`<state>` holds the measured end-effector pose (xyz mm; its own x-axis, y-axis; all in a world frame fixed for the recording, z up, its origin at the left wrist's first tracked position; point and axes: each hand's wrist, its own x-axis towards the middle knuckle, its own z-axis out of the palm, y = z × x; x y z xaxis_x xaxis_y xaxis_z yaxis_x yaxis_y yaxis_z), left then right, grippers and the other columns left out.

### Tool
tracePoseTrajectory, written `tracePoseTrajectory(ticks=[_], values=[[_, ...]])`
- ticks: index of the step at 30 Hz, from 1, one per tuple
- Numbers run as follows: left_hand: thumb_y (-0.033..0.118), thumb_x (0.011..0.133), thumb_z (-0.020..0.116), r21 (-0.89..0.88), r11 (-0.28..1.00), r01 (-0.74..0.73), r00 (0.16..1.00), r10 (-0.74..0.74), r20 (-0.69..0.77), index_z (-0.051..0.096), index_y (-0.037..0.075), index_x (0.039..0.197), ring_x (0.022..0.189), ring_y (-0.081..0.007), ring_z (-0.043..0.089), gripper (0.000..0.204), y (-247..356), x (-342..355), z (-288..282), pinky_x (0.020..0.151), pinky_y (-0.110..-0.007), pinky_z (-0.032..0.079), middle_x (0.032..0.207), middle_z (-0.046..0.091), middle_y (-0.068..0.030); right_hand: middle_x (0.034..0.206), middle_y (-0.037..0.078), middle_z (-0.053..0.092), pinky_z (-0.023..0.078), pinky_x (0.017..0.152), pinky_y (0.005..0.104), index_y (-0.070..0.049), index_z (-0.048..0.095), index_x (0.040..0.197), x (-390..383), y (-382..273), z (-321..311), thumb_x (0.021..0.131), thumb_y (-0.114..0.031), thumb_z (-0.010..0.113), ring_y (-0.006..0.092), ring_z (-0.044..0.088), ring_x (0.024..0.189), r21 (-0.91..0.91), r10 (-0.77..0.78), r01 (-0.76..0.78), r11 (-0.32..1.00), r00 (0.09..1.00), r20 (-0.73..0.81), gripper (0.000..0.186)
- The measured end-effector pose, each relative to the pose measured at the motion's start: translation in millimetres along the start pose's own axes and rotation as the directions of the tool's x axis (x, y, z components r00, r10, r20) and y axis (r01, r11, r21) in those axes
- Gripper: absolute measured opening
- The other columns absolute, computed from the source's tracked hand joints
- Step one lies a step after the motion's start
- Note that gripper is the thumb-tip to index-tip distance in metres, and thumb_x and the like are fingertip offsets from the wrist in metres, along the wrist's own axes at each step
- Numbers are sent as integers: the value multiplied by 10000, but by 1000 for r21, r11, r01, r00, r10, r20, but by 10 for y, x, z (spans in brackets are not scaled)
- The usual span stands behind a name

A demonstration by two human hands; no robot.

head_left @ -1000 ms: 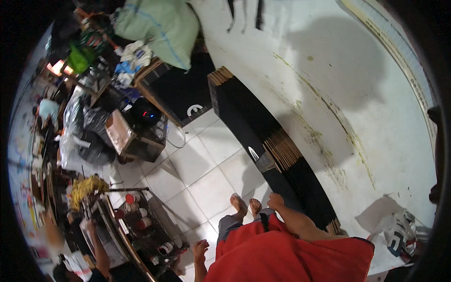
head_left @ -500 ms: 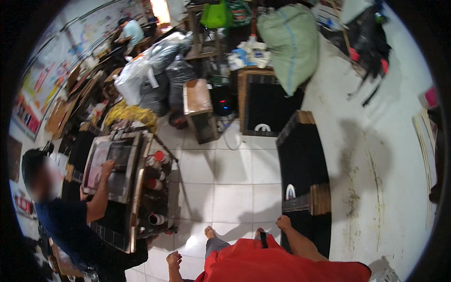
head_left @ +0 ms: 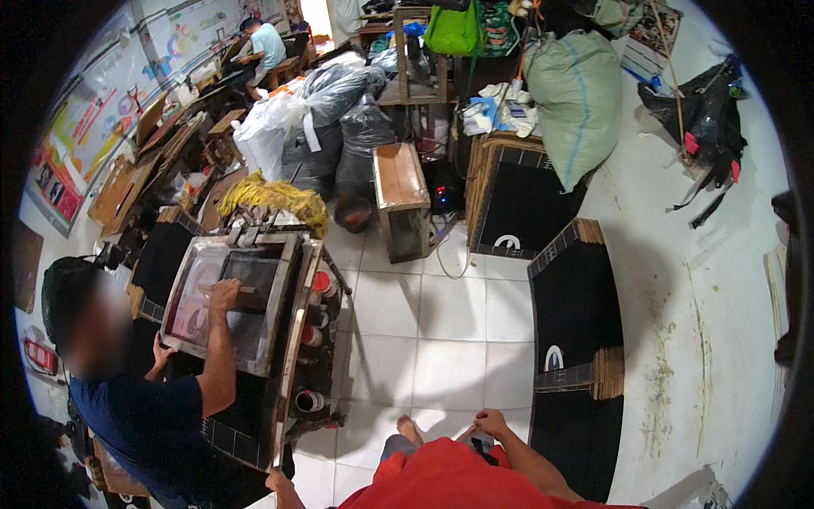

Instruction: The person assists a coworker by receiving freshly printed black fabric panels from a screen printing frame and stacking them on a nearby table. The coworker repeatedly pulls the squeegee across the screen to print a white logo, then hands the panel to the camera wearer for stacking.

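My left hand [head_left: 278,482], low in the picture, has its fingers curled at the near end of the work table's wooden edge [head_left: 288,399]. Whether it grips that edge I cannot make out. My right hand [head_left: 490,422] is closed in front of my red shirt [head_left: 458,475], fingers pressed together; what they hold, if anything, is too small to name. Right of it lie stacked black panels [head_left: 572,297] with a white arch mark [head_left: 554,358]. At left, a co-worker in a dark shirt [head_left: 144,407] presses a squeegee [head_left: 242,297] on a framed printing screen [head_left: 288,263].
Open jars [head_left: 310,400] with red or white rims line the table's right side. A wooden box [head_left: 402,174] stands ahead on the tiled floor [head_left: 449,365]. Beyond are filled bags [head_left: 309,161], a large green sack [head_left: 577,106], more black panels [head_left: 530,204] and a seated person [head_left: 267,51].
My view has shifted left. My left hand has moved to the table's near end, and my right hand has come from beside the black panels to my front. The co-worker's hand has moved across the screen.
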<state>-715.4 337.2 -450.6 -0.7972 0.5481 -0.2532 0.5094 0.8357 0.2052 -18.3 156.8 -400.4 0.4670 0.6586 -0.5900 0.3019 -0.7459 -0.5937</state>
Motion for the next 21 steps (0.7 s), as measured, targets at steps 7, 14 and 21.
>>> tracePoseTrajectory(ticks=[7,14,21], values=[[299,837,548,-674,729,-117,969,232,82,602,50,915,743,-240,565,266,-73,185,29,643,-370,432,848,599,-97,716,80,619,473,528,280,1,623,831,433,-266,-166,717,-77,657,151,594,628,259,107,-94,961,994,-36,142],[269,781,584,-346,832,-434,866,491,94,588,90,942,795,-222,535,241,-108,301,5,668,-368,411,897,579,-58,733,68,618,465,524,277,-22,619,857,435,-294,-325,727,-78,653,153,595,636,353,203,-172,920,978,-53,146],[224,760,574,-627,765,150,980,-30,198,592,47,798,695,-238,555,181,109,-14,-61,571,-386,446,807,584,-87,607,79,602,441,447,302,-18,649,685,222,768,-150,697,-111,620,157,561,515,60,257,-256,965,966,-17,98]])
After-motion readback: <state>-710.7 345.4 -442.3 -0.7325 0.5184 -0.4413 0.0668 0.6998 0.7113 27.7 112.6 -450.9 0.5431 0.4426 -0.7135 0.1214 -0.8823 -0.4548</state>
